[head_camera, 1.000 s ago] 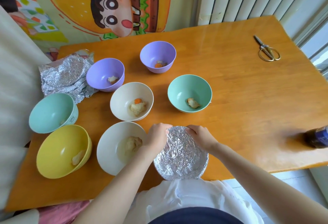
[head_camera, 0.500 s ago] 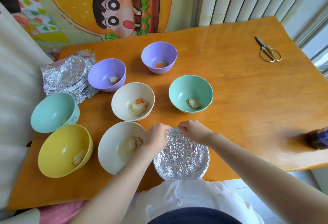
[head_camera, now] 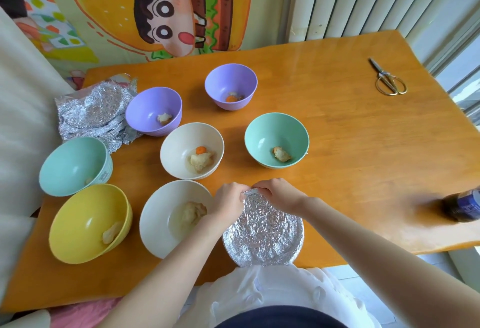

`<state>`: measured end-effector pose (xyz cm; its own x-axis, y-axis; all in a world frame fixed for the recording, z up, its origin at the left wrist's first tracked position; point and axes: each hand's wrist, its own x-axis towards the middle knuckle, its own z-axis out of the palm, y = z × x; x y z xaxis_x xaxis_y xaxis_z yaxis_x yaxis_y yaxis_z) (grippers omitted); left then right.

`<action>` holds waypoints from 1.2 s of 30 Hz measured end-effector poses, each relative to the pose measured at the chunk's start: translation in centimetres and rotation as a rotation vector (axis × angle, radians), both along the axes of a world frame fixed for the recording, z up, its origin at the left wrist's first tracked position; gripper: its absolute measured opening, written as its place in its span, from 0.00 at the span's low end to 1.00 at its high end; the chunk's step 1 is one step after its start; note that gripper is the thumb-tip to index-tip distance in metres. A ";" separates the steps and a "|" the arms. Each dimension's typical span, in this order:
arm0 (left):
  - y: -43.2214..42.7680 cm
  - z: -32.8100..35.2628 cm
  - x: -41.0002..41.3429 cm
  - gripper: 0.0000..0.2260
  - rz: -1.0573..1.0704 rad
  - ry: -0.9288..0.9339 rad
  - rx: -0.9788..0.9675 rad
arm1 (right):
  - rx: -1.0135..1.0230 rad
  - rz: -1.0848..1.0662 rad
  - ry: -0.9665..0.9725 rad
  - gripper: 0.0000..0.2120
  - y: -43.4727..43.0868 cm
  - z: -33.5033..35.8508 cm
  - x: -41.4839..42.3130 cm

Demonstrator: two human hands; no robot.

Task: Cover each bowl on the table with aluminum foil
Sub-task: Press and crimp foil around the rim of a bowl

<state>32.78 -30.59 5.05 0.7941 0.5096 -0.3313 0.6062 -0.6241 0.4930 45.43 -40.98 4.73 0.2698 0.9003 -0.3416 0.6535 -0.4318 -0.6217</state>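
Observation:
A foil-covered bowl (head_camera: 263, 231) sits at the near table edge. My left hand (head_camera: 230, 201) and my right hand (head_camera: 279, 192) meet at its far rim, fingers curled and pinching the foil there. Several uncovered bowls hold bits of food: a white bowl (head_camera: 166, 219) beside my left wrist, a cream bowl (head_camera: 191, 150), a yellow bowl (head_camera: 89, 222), a teal bowl (head_camera: 75, 166) at left, another teal bowl (head_camera: 276, 140), and two purple bowls (head_camera: 153, 110) (head_camera: 230, 86). A pile of crumpled foil sheets (head_camera: 91, 112) lies at the far left.
Scissors (head_camera: 388, 80) lie at the far right of the orange wooden table (head_camera: 350, 145). A dark bottle (head_camera: 465, 206) stands at the right edge, blurred. A cartoon wall hanging and vertical blinds are behind the table.
Both hands have slid along the foil rim toward each other, from the sides to the far edge of the covered bowl, where they now nearly touch.

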 end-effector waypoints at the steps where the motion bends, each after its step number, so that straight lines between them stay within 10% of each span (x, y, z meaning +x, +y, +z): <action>1: 0.1 0.1 0.0 0.13 0.018 -0.008 0.001 | 0.024 -0.026 0.007 0.11 -0.4 0.0 0.2; 11: 1.2 0.1 -0.1 0.20 0.134 0.052 -0.101 | 0.037 -0.268 -0.055 0.14 -1.9 -0.1 1.9; 36: -1.7 0.7 -0.1 0.16 0.056 -0.038 -0.143 | -0.131 0.016 -0.133 0.13 0.1 0.5 0.9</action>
